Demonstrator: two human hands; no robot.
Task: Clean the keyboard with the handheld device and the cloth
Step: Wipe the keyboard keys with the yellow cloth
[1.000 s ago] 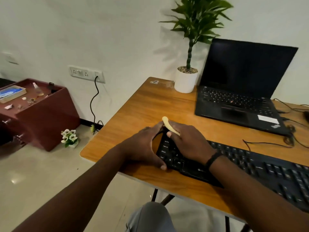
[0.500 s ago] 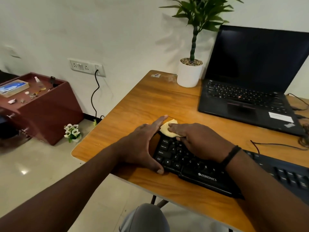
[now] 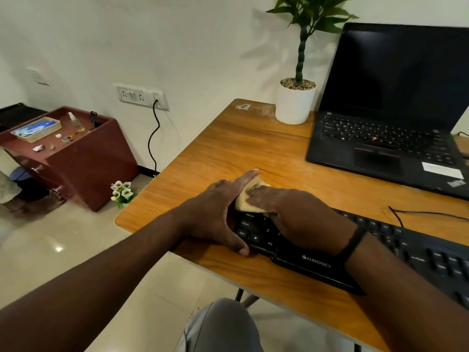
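Observation:
A black Zebronics keyboard (image 3: pixel 317 262) lies along the near edge of the wooden desk (image 3: pixel 241 148). My right hand (image 3: pixel 297 219) presses a pale yellow cloth (image 3: pixel 245 201) flat onto the keyboard's top-left corner keys. My left hand (image 3: pixel 215 214) clasps the keyboard's left end, thumb at the front edge and fingers stretched along the side, touching the cloth. No handheld device is in view.
An open black laptop (image 3: pixel 385 138) stands at the back right, with a potted plant in a white pot (image 3: pixel 295 102) to its left. A thin cable (image 3: pixel 426 213) lies behind the keyboard. A maroon cabinet (image 3: pixel 83 158) with small items stands on the floor to the left.
The cloth, held up edge-on a second ago, now lies flattened on the top-left keys under my right hand. My left hand has stayed on the keyboard's left end.

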